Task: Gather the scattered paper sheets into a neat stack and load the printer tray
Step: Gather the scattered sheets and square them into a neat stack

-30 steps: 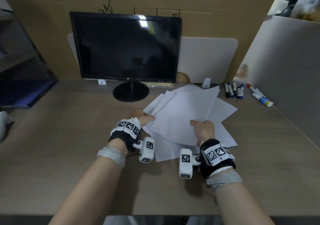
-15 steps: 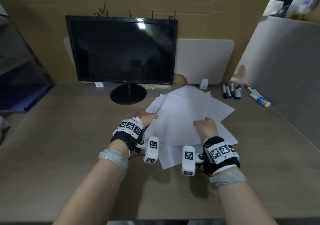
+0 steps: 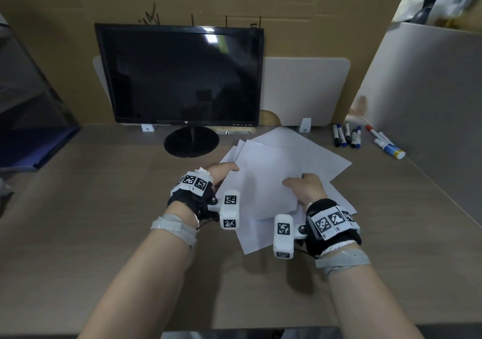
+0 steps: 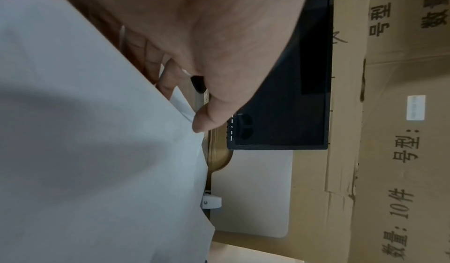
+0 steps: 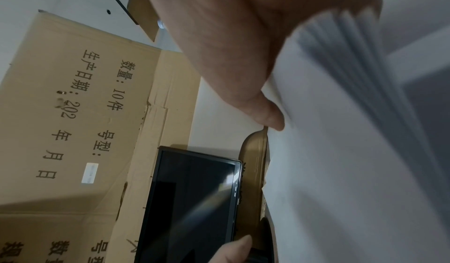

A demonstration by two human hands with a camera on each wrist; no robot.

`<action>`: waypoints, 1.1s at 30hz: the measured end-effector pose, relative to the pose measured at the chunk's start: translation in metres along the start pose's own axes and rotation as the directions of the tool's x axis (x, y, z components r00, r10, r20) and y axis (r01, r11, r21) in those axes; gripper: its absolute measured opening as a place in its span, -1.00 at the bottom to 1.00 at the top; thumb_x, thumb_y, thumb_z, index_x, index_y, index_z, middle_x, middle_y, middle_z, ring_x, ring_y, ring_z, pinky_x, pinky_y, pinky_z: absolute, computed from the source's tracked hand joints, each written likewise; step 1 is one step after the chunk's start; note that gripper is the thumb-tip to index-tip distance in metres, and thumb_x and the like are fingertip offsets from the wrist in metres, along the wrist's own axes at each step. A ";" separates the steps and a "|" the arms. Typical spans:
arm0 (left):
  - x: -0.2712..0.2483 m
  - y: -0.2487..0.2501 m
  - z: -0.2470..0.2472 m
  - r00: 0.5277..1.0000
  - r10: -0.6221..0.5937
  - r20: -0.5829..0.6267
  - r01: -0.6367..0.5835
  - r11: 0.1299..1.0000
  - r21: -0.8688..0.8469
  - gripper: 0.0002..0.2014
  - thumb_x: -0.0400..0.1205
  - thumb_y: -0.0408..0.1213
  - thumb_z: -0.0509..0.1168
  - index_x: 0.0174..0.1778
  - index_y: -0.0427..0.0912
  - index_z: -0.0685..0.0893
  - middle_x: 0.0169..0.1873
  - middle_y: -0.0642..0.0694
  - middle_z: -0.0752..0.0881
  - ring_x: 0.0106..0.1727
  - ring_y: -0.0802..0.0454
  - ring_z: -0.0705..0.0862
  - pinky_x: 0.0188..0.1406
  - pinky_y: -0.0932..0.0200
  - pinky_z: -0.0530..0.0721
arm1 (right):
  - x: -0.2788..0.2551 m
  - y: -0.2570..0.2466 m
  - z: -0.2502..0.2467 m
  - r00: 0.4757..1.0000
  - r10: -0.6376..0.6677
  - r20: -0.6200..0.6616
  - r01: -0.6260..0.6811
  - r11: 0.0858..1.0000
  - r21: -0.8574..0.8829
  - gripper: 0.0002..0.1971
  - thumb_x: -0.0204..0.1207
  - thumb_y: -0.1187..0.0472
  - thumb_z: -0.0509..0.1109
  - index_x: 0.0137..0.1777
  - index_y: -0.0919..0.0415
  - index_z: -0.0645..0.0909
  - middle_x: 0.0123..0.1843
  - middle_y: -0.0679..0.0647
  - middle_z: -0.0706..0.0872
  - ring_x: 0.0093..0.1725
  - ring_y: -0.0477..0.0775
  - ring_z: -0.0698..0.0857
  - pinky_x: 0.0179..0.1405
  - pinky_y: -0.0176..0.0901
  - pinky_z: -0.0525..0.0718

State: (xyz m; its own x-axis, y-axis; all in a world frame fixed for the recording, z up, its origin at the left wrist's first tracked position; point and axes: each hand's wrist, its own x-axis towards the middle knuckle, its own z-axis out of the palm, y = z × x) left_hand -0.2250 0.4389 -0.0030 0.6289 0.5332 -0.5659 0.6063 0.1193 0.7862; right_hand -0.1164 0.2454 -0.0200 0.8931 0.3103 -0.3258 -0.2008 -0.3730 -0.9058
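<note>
Several white paper sheets (image 3: 276, 166) lie fanned out and overlapping on the desk (image 3: 91, 208) in front of the monitor. My left hand (image 3: 221, 173) grips the left edge of the bundle (image 4: 85, 151), thumb on top and fingers underneath. At the near right edge my right hand (image 3: 302, 184) pinches the sheets (image 5: 353, 151), thumb on top; the sheet edges show fanned beside the palm. The gripped sheets are raised a little off the sheets lying under them. No printer tray shows in any view.
A black monitor (image 3: 182, 77) on a round stand (image 3: 191, 141) sits just behind the paper. Several markers (image 3: 347, 136) and a glue stick (image 3: 390, 148) lie at the back right. A white partition (image 3: 430, 103) walls the right side; a blue folder (image 3: 34, 145) lies far left.
Both hands have drawn the sheets closer together; the top sheets are lifted and bowed slightly between them. The right thumb has slid further onto the paper.
</note>
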 end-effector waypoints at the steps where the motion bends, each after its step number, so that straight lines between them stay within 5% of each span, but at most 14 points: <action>1: 0.000 0.001 0.001 1.000 0.011 0.013 -0.011 1.000 -0.007 -0.49 0.36 0.03 0.42 0.10 -0.27 0.69 -0.18 -0.14 0.74 -0.27 -0.11 0.66 -0.12 0.08 0.60 | -0.003 -0.003 -0.003 1.000 0.014 0.003 -0.014 1.000 0.027 -0.76 0.44 0.34 0.50 0.08 0.39 0.65 0.12 0.32 0.77 0.08 0.31 0.76 0.18 0.18 0.73; 3: 0.002 0.002 0.002 1.000 0.024 0.011 -0.024 1.000 0.006 -0.32 0.19 0.08 0.46 0.18 -0.24 0.72 -0.04 -0.16 0.78 -0.13 -0.13 0.71 0.05 -0.03 0.68 | -0.009 -0.007 -0.006 0.998 0.067 0.015 -0.068 0.996 0.066 -0.38 0.42 0.32 0.55 0.46 0.43 0.46 0.40 0.35 0.62 0.28 0.38 0.67 0.11 0.27 0.73; 5: 0.014 -0.001 0.003 0.998 0.052 -0.026 -0.050 0.998 0.043 -0.23 0.09 0.13 0.48 0.21 -0.18 0.71 0.07 -0.15 0.80 0.03 -0.16 0.76 0.25 -0.13 0.65 | -0.014 -0.007 -0.008 0.992 0.110 0.061 -0.116 0.989 0.094 -0.15 0.45 0.29 0.55 0.66 0.35 0.17 0.53 0.29 0.46 0.41 0.43 0.54 -0.17 0.18 0.73; 9: 0.014 -0.005 0.007 0.997 0.036 -0.074 -0.031 0.997 0.069 -0.11 0.07 0.14 0.49 0.33 -0.22 0.62 0.18 -0.21 0.75 0.18 -0.26 0.74 0.23 -0.13 0.67 | -0.020 -0.012 0.002 0.991 0.096 0.097 -0.109 0.984 0.142 -0.31 0.44 0.34 0.54 0.52 0.43 0.34 0.28 0.29 0.63 0.11 0.34 0.69 -0.25 0.00 0.72; 13: -0.002 -0.001 0.005 0.992 0.037 -0.123 -0.030 0.998 0.056 -0.22 0.24 0.07 0.49 0.34 -0.27 0.59 0.20 -0.24 0.71 0.21 -0.30 0.71 0.21 -0.14 0.67 | 0.022 0.014 0.011 1.000 0.021 0.021 -0.020 0.998 -0.052 -0.04 -0.07 -0.04 0.57 0.45 0.18 0.46 0.29 0.18 0.67 0.25 0.39 0.64 0.14 0.33 0.71; 16: -0.011 0.006 0.001 0.996 0.010 -0.087 -0.011 1.000 -0.018 -0.37 0.39 -0.01 0.47 0.32 -0.27 0.57 0.08 -0.22 0.70 0.13 -0.22 0.69 0.24 -0.10 0.64 | 0.041 0.029 0.009 1.000 -0.008 0.019 0.010 0.993 -0.117 0.05 -0.13 -0.12 0.53 0.49 0.22 0.46 0.36 0.19 0.66 0.30 0.37 0.63 0.27 0.25 0.67; 19: -0.018 0.007 0.006 1.000 -0.016 -0.025 0.016 1.000 0.000 -0.66 0.60 -0.09 0.38 0.10 -0.29 0.54 -0.12 -0.21 0.66 -0.11 -0.17 0.67 -0.06 0.02 0.62 | -0.006 0.002 0.000 1.000 0.002 0.000 -0.002 0.995 -0.104 -0.04 0.19 0.05 0.63 0.60 0.32 0.35 0.51 0.24 0.55 0.42 0.34 0.58 0.40 0.17 0.58; 21: -0.020 0.003 0.010 0.999 -0.018 -0.033 0.022 0.995 0.102 -0.56 0.60 -0.08 0.39 0.25 -0.31 0.51 0.07 -0.26 0.67 0.02 -0.23 0.69 -0.15 0.04 0.62 | -0.010 0.000 -0.003 1.000 0.006 0.003 -0.005 0.998 -0.060 -0.15 0.41 0.21 0.56 0.64 0.39 0.25 0.56 0.25 0.48 0.48 0.32 0.53 0.45 0.14 0.54; 23: -0.014 -0.002 0.012 0.999 0.032 -0.032 -0.024 0.973 0.228 -0.42 0.50 -0.07 0.46 0.33 -0.32 0.50 0.14 -0.26 0.68 0.06 -0.26 0.70 -0.18 0.07 0.64 | -0.009 0.004 -0.003 1.000 -0.004 0.000 0.004 0.999 -0.041 -0.11 0.28 0.13 0.59 0.61 0.34 0.33 0.51 0.19 0.55 0.42 0.31 0.59 0.42 0.20 0.57; 25: 0.011 -0.013 0.011 0.996 0.076 -0.042 -0.062 0.963 0.263 -0.29 0.32 -0.05 0.48 0.40 -0.22 0.53 0.18 -0.21 0.72 0.09 -0.25 0.74 -0.10 0.06 0.69 | 0.013 0.021 -0.001 1.000 -0.013 -0.021 0.012 0.999 -0.043 -0.10 0.04 0.02 0.55 0.48 0.28 0.50 0.36 0.19 0.69 0.29 0.32 0.68 0.32 0.26 0.65; 27: 0.035 -0.023 0.011 0.983 0.173 -0.063 -0.153 0.957 0.245 -0.31 0.25 -0.07 0.42 0.35 -0.15 0.58 0.24 -0.17 0.73 0.17 -0.22 0.74 0.13 -0.06 0.72 | 0.032 0.034 0.001 1.000 0.001 -0.029 -0.002 1.000 -0.019 -0.23 0.04 0.02 0.53 0.33 0.26 0.58 0.20 0.15 0.75 0.24 0.33 0.69 0.28 0.26 0.67; 30: 0.000 -0.023 0.015 0.959 0.267 -0.090 -0.260 0.962 0.083 -0.63 0.46 -0.28 0.44 0.19 -0.12 0.62 0.20 -0.19 0.75 0.18 -0.22 0.74 0.29 -0.20 0.67 | 0.007 0.020 0.002 0.998 0.031 -0.048 -0.030 0.999 0.017 -0.09 0.08 -0.02 0.56 0.45 0.34 0.40 0.33 0.20 0.64 0.34 0.34 0.59 0.30 0.27 0.63; 33: -0.017 -0.031 0.014 0.936 0.334 -0.110 -0.346 0.932 -0.112 -0.61 0.60 -0.48 0.37 0.35 -0.16 0.61 0.19 -0.22 0.76 0.17 -0.21 0.74 0.29 -0.25 0.66 | -0.009 0.012 0.002 0.995 0.061 -0.074 -0.058 0.998 0.039 -0.14 0.42 0.06 0.49 0.57 0.38 0.12 0.43 0.29 0.48 0.44 0.36 0.48 0.35 0.16 0.53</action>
State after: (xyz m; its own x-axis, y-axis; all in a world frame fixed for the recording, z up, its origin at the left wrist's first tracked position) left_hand -0.2483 0.4143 -0.0213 0.7376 0.6312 -0.2397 0.2933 0.0202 0.9558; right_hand -0.1276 0.2403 -0.0288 0.9066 0.2217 -0.3591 -0.2677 -0.3557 -0.8954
